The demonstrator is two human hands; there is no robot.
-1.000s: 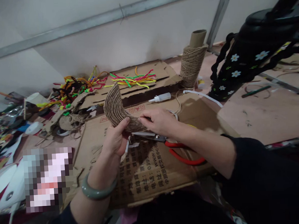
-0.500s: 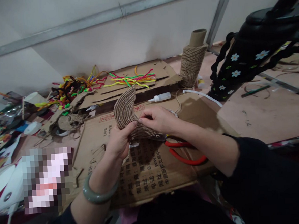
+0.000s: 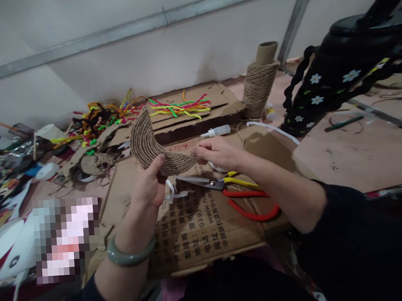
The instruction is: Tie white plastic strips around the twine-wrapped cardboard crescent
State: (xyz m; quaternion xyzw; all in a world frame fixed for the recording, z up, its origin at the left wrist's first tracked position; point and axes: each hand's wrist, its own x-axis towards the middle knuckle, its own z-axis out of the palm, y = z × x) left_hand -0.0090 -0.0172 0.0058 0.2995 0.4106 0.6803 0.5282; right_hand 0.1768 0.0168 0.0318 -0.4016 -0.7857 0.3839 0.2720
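Observation:
A crescent-shaped piece of coiled jute twine [image 3: 146, 142] is held up above the cardboard. My left hand [image 3: 151, 180], with a green bangle at its wrist, grips the curved lower edge, thumb on the front face. The fingers of my right hand [image 3: 214, 152] are pinched at the crescent's right tip; exactly what lies between the fingertips is partly hidden. Below my hands, scissors [image 3: 239, 183] with one red and one yellow handle lie on the cardboard sheet [image 3: 199, 241]. White strips of scrap [image 3: 171, 192] rest beside the blades.
A spool of jute twine [image 3: 260, 85] stands at the back, near a small glue bottle [image 3: 216, 131]. Bright pipe cleaners [image 3: 181, 107] lie on more cardboard. At right rises a black flowered tumbler [image 3: 319, 79]. Clutter and a white device [image 3: 26, 247] occupy the left.
The crescent has shifted left and turned, and the scissors' blades have come into view. My right fingers have moved from its inner curve to its right tip.

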